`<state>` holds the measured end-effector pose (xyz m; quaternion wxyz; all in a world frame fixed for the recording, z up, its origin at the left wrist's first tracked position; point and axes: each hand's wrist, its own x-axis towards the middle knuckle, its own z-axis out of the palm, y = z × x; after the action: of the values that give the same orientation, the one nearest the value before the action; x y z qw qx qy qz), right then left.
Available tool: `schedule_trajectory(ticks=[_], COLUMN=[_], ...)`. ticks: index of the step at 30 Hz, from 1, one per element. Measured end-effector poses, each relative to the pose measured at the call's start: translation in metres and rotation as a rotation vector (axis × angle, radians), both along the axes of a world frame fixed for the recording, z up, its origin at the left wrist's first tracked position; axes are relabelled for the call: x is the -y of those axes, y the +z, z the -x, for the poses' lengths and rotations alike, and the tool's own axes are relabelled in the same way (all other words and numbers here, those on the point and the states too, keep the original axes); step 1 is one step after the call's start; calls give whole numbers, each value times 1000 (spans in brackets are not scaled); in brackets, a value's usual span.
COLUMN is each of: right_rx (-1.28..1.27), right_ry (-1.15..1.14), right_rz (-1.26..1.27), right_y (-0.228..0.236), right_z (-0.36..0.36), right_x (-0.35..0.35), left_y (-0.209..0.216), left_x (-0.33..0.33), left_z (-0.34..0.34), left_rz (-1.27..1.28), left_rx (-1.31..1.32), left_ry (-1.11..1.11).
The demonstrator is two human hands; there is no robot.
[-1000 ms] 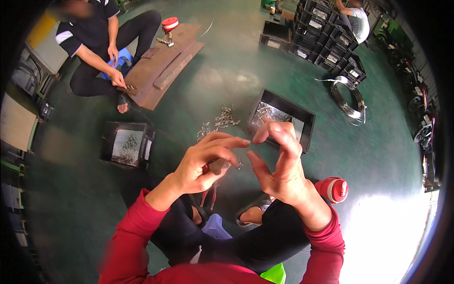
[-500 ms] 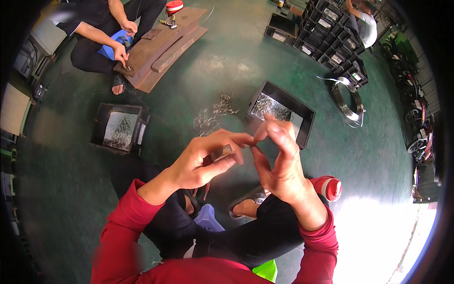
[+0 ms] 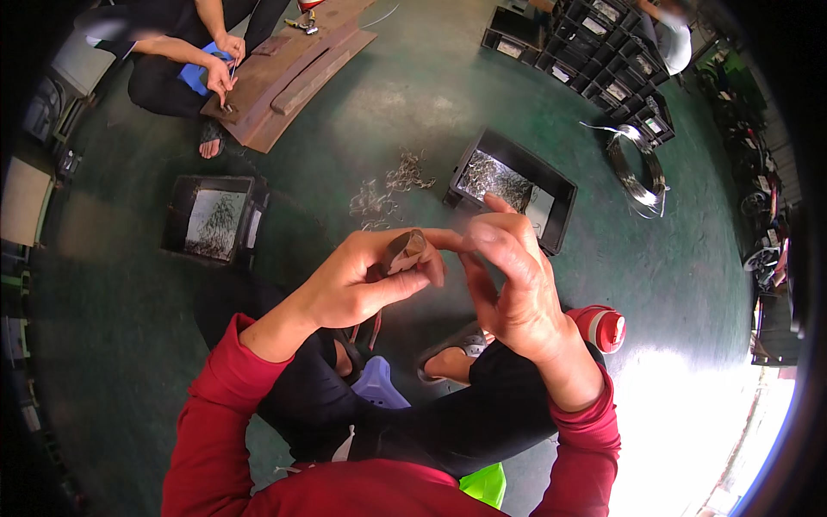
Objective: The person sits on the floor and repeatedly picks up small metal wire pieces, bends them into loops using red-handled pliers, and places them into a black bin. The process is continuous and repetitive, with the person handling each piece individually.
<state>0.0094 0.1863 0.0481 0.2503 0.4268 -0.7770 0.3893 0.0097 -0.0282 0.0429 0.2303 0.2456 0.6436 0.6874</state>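
My left hand (image 3: 349, 280) is closed around a tool with a blunt grey-brown metal head (image 3: 408, 252), which pokes up between thumb and fingers. Its forefinger reaches across to my right hand (image 3: 515, 280). The right thumb and forefinger curl toward each other in a pinch at that fingertip; anything between them is too small or blurred to name. Two thin red handles (image 3: 376, 327) show below my left hand, and I cannot tell whether they belong to the tool. Beyond the hands, a loose pile of small bent wire pieces (image 3: 408, 172) lies on the green floor.
Black crates with small metal pieces stand at left (image 3: 251, 185) and beyond my right hand (image 3: 564, 220). A wire coil (image 3: 633, 172) and stacked crates (image 3: 586, 52) are far right. A red-and-white jug (image 3: 599, 327) stands near my knee. Another person works at a low bench (image 3: 293, 77).
The tool head in my left hand has tilted more upright and risen slightly. Both hands stay close together. The other person's hands have shifted at the bench.
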Motion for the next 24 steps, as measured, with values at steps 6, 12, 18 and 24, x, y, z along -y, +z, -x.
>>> schedule_trajectory(ticks=[6, 12, 18, 24], right_rx=[44, 57, 1, 15], right_ry=[26, 39, -30, -22], right_rz=[-29, -71, 24, -18], right_y=[-2, -5, -8, -6], right_z=[-1, 1, 3, 1], right_x=[0, -4, -2, -3], left_y=[-4, -10, -14, -10], left_x=[-1, -1, -3, -2], left_z=[1, 1, 3, 1], left_rz=[16, 20, -78, -35], left_rx=[-54, -20, -49, -29], left_ry=[-13, -12, 6, 6])
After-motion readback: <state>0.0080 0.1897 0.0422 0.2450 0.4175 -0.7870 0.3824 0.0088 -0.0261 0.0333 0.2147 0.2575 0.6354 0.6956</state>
